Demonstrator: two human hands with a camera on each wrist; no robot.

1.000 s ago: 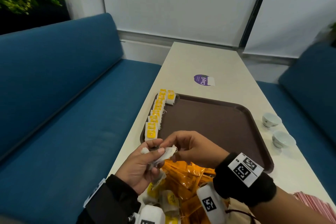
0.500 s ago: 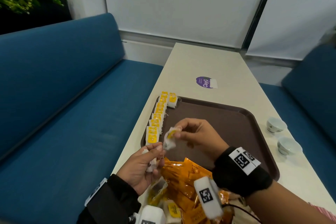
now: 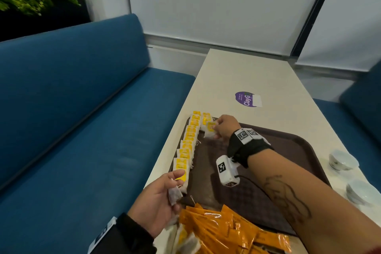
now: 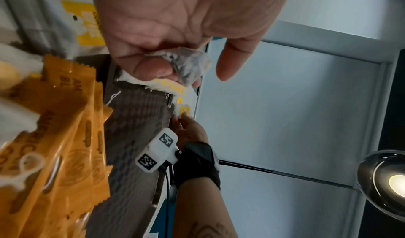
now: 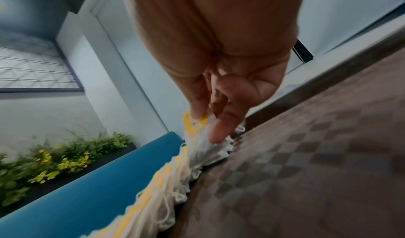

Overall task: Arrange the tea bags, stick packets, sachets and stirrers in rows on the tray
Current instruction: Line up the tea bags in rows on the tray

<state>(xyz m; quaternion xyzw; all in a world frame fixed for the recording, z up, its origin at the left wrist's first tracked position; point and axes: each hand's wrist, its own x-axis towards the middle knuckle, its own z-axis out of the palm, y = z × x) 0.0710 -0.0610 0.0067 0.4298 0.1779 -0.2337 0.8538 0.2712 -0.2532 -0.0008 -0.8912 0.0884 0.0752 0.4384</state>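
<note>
A dark brown tray lies on the cream table. A row of white tea bags with yellow tags runs along its left edge, and a second row begins beside it at the far end. My right hand reaches to that far left corner and pinches a tea bag that touches the tray there. My left hand hovers at the tray's near left corner, gripping a greyish tea bag. Orange stick packets lie heaped at the near edge with more tea bags.
Two small white cups stand on the table right of the tray. A purple sticker lies beyond the tray. A blue bench seat runs along the table's left side, another at the right.
My right hand took a tea bag from my left hand and carried it forward to the tray's far left corner. My left hand stayed near, still holding a tea bag.
</note>
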